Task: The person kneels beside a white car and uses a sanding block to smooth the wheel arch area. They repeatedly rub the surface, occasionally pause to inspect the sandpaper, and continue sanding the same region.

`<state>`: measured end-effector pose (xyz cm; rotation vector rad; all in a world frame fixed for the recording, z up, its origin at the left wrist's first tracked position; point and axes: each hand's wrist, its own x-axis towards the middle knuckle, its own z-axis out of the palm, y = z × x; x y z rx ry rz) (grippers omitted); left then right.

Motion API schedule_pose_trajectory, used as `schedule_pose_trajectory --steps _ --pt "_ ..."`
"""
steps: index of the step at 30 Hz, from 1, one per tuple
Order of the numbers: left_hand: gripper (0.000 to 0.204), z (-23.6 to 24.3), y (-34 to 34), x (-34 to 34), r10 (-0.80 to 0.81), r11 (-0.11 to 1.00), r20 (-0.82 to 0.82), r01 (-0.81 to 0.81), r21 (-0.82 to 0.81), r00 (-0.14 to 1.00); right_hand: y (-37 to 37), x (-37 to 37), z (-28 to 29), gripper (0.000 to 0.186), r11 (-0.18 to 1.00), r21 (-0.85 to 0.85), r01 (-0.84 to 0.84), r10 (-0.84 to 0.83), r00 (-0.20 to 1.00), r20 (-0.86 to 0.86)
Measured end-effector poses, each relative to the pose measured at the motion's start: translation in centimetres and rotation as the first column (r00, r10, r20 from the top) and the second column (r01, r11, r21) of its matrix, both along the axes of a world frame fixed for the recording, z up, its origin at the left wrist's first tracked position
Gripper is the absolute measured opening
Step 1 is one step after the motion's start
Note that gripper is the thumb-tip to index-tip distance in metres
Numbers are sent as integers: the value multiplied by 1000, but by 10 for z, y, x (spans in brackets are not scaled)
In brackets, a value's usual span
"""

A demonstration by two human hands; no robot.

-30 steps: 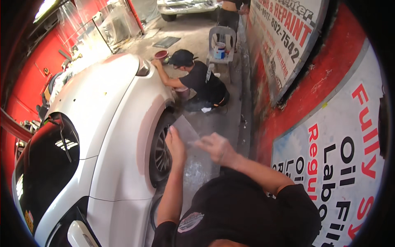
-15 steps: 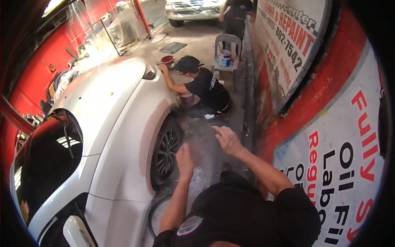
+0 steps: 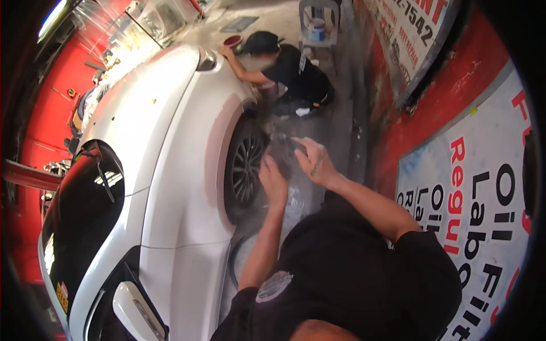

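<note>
Both my hands are raised in front of my body, beside the front wheel (image 3: 245, 165) of a white car. My left hand (image 3: 274, 183) is closest to the tyre, its fingers pressed together and pointing up. A little farther right, my right hand (image 3: 316, 163) has its index finger reaching forward and the other fingers curled. Between the two hands shows a dark, blurred patch that looks like a thin sheet; its kind is unclear. Around the wheel arch, the white fender (image 3: 185, 153) carries a dull pinkish band.
A co-worker in black (image 3: 301, 77) crouches at the car's front corner, hands near the headlight (image 3: 207, 59), with a red bowl (image 3: 232, 41) beyond. A grey plastic chair (image 3: 319, 14) holds a paint can (image 3: 316, 29). A red wall (image 3: 387, 128) with large signs runs along the right.
My hands have come closer together and moved up in the view, and a dark patch now shows between them. The view has shifted, so the car sits farther right. The co-worker stays crouched.
</note>
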<state>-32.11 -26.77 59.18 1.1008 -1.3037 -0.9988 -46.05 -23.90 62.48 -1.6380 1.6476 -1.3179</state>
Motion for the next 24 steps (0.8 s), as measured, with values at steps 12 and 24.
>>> schedule_pose_trajectory --steps 12,24 --pt "46 -33 -3 26 -33 999 86 30 32 996 -7 12 -51 38 992 127 4 -13 997 73" --pt "27 -76 -26 38 5 748 -724 478 461 690 -31 -52 -29 36 977 34 210 -210 978 7"
